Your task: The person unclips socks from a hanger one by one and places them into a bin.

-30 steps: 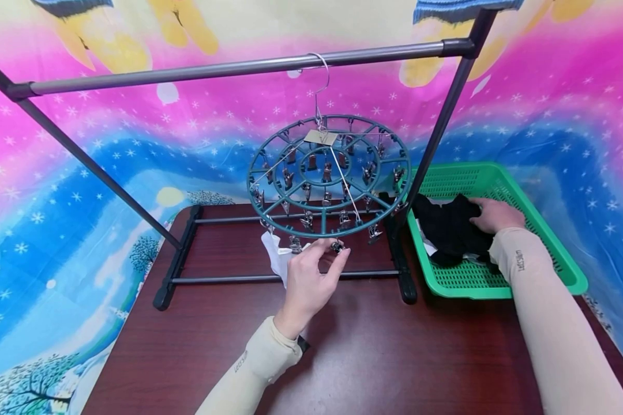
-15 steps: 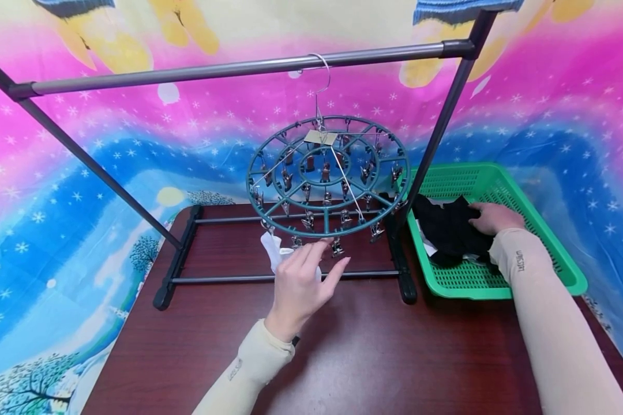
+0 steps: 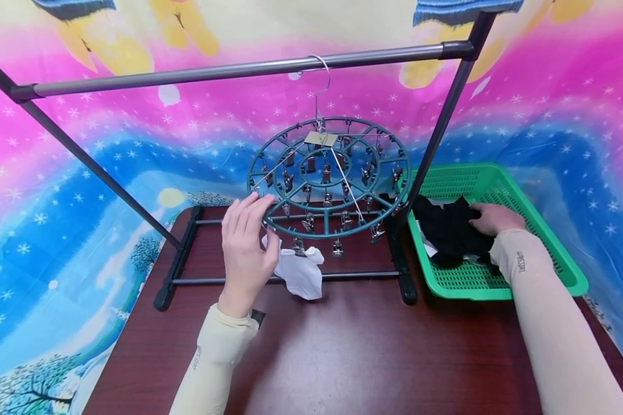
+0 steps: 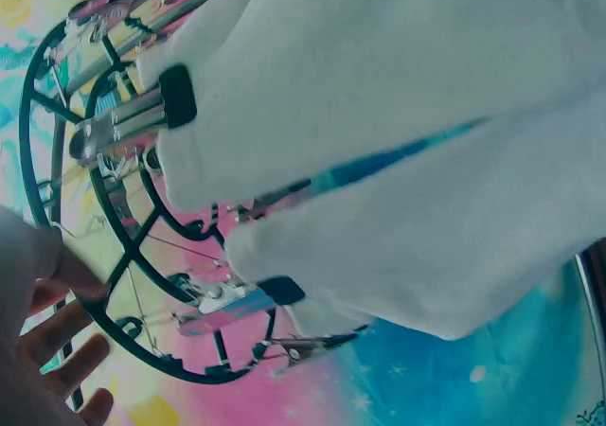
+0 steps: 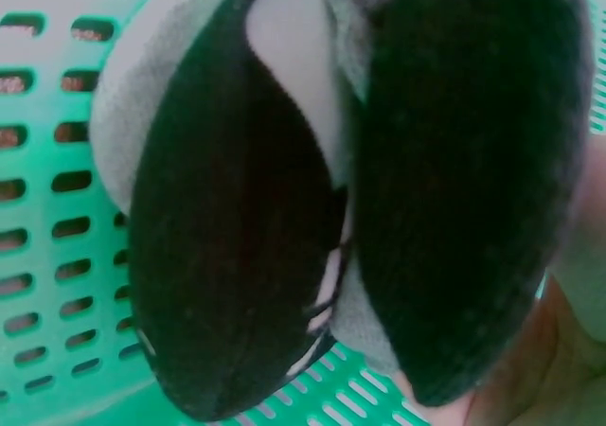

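Note:
My left hand [image 3: 246, 251] is raised at the left front rim of a round green clip hanger [image 3: 326, 211], fingers spread and nearly straight. In the left wrist view its fingers [image 4: 71, 350] meet the rim; full contact is unclear. White socks [image 3: 301, 274] hang by metal clips [image 4: 133, 123] just right of this hand, and fill much of the left wrist view. Inside the green basket [image 3: 555, 271], my right hand [image 3: 500, 219] rests on black socks [image 3: 449, 230]. Close by in the right wrist view, a black sock [image 5: 473, 180] hides most of its fingers.
A dark metal rack [image 3: 239, 72] stands on the reddish-brown table [image 3: 368, 351] and carries the hanger. Several bare clips [image 3: 337, 248] dangle from its rings. Whitish-grey socks [image 5: 123, 123] lie among the black ones. A patterned cloth [image 3: 135, 155] lines the back.
My left hand has let go of a bare front clip and moved left along the rim, past the white socks. Those socks now show more fully. The right hand stays in the basket.

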Demonstrator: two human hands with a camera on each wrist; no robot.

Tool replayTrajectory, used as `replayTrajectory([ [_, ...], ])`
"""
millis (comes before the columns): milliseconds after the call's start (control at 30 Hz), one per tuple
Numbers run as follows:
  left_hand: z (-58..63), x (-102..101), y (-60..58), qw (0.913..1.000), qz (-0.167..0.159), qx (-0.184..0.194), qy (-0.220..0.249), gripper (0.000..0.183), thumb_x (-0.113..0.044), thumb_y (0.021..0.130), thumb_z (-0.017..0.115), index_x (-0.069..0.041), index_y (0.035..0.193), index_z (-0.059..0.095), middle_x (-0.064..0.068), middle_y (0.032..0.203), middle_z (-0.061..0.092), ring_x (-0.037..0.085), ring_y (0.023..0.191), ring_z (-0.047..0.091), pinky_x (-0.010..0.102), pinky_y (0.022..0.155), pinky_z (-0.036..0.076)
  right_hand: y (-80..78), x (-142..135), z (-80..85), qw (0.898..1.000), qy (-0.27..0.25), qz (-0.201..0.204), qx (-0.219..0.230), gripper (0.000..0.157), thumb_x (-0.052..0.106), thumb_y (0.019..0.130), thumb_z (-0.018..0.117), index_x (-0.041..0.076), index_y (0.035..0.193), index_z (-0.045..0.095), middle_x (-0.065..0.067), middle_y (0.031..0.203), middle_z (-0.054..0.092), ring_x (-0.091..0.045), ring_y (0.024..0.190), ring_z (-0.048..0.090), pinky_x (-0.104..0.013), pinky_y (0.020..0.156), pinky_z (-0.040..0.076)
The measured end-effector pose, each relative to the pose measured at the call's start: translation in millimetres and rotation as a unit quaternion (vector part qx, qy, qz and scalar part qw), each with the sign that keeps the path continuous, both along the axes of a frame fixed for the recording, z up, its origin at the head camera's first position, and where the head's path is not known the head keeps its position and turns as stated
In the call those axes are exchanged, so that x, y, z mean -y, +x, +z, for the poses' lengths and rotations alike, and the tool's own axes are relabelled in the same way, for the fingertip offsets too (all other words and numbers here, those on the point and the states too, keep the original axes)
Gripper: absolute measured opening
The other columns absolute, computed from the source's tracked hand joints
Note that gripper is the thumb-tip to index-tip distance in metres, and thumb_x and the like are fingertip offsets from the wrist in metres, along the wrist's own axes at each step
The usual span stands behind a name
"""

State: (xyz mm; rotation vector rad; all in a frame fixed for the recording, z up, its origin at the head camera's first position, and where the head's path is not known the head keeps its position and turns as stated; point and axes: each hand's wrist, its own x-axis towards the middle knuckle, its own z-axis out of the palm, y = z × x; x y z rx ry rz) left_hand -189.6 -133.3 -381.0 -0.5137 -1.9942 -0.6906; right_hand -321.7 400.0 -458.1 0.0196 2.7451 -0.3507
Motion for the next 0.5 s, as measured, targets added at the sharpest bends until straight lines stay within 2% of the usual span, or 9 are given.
replayTrajectory([
  [100,-1.1,3.9,-2.4,0.9994,0.003,0.027,-0.022,0.040,0.001,0.090,0.062,-0.007,0.129,0.069,0.013,0.127,0.072,0.031,0.130,0.061,0.053,0.124,0.030,0.2,-0.3,0.0,1.000,-0.001,-0.005,-0.008,0.068,0.037,0.106,0.048,0.004,0.161,0.028,-0.043,0.156,0.024,-0.068,0.134,0.032,-0.072,0.091,0.046],
  [200,-2.3,3.4,-2.6,0.9992,0.002,0.031,-0.024,0.032,0.000,0.091,0.062,-0.006,0.119,0.074,0.012,0.123,0.074,0.031,0.125,0.063,0.053,0.123,0.031,0.8,0.3,1.7,1.000,-0.003,-0.011,-0.023,0.068,0.038,0.105,0.050,0.004,0.160,0.030,-0.043,0.156,0.025,-0.067,0.134,0.033,-0.071,0.089,0.047],
  [333,-2.3,2.9,-1.7,0.9993,-0.011,0.030,-0.021,0.024,0.000,0.092,0.064,-0.006,0.111,0.077,0.011,0.121,0.075,0.032,0.122,0.064,0.050,0.122,0.035,2.2,2.5,7.5,0.998,-0.011,-0.020,-0.054,0.067,0.037,0.105,0.052,0.003,0.159,0.033,-0.044,0.157,0.022,-0.064,0.141,0.025,-0.075,0.091,0.044],
  [433,-1.5,5.4,-1.3,0.9988,-0.032,0.022,-0.028,0.023,0.001,0.093,0.065,-0.005,0.111,0.078,0.013,0.119,0.075,0.032,0.119,0.065,0.049,0.118,0.040,3.1,7.0,16.8,0.996,-0.033,-0.010,-0.085,0.065,0.036,0.106,0.052,0.000,0.158,0.035,-0.039,0.150,0.039,-0.059,0.134,0.038,-0.069,0.086,0.047],
  [500,-0.2,8.2,-0.9,0.9977,-0.055,0.017,-0.036,0.023,0.002,0.094,0.064,-0.004,0.112,0.078,0.014,0.119,0.075,0.033,0.117,0.065,0.048,0.115,0.043,5.0,13.0,27.5,0.993,-0.055,0.002,-0.102,0.066,0.038,0.107,0.051,-0.001,0.158,0.035,-0.036,0.138,0.048,-0.054,0.123,0.049,-0.064,0.082,0.047],
])
